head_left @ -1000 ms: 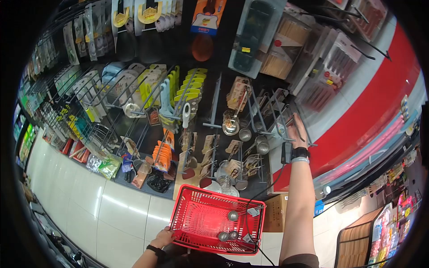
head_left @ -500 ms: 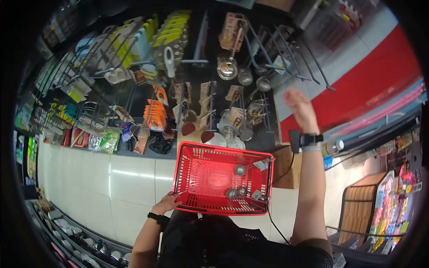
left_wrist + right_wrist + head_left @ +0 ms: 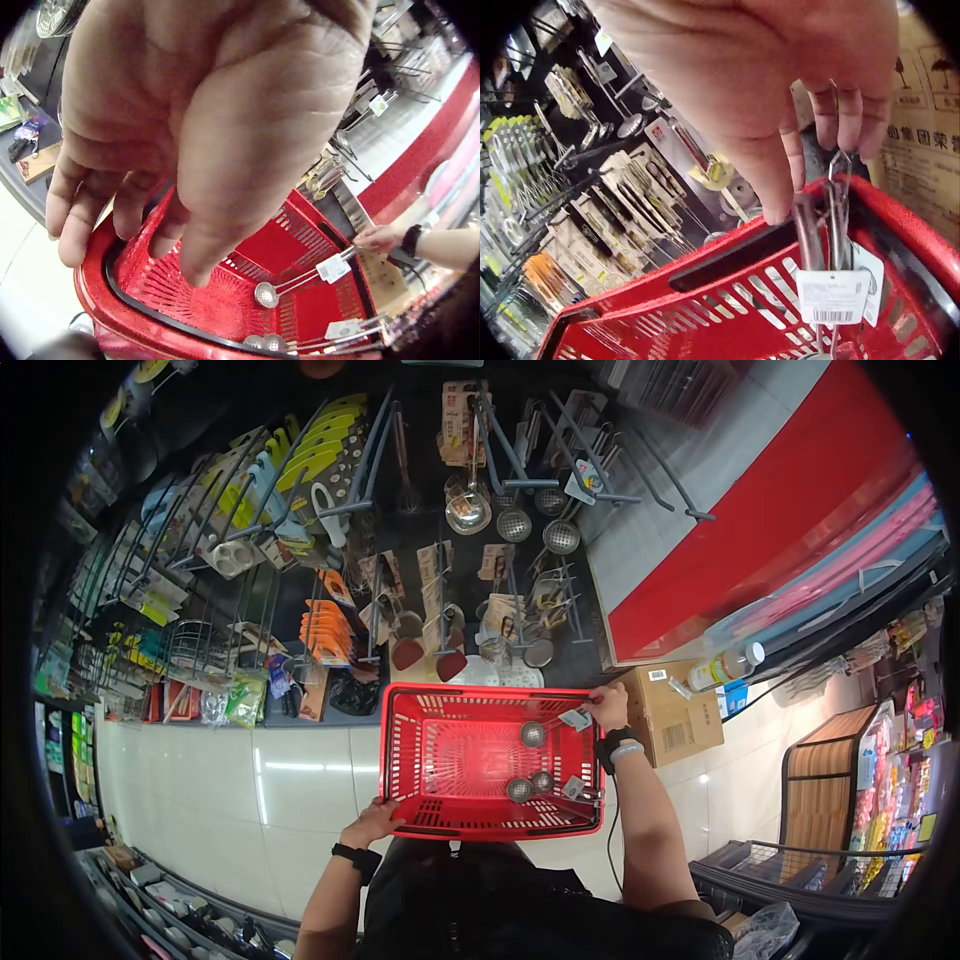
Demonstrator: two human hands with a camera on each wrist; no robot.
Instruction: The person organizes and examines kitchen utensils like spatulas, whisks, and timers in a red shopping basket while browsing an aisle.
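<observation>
A red plastic shopping basket (image 3: 480, 690) sits in front of my body. My left hand (image 3: 370, 824) holds its left rim, thumb toward the inside. At the right rim is my right hand (image 3: 610, 710), its thumb on the basket side and its fingers beyond the edge, close by the hanging loops of slotted ladles. Three slotted ladles lie in the basket: one ladle (image 3: 532, 734) toward the far side, a second ladle (image 3: 519, 789) and a third ladle (image 3: 541, 781) near the front. Their handles lean to the right wall, with white tags (image 3: 832, 295) on them.
Rack hooks ahead carry more slotted ladles (image 3: 561, 536), a steel ladle (image 3: 467, 512) and orange-backed packs (image 3: 325, 632). A cardboard box (image 3: 680, 725) stands right of the basket, a jar (image 3: 728, 665) above it. Pale floor tiles (image 3: 310, 800) lie to the left.
My right hand has come down from the rack hooks to the basket's right rim. My left hand stays on the left rim. The head view has tilted further down.
</observation>
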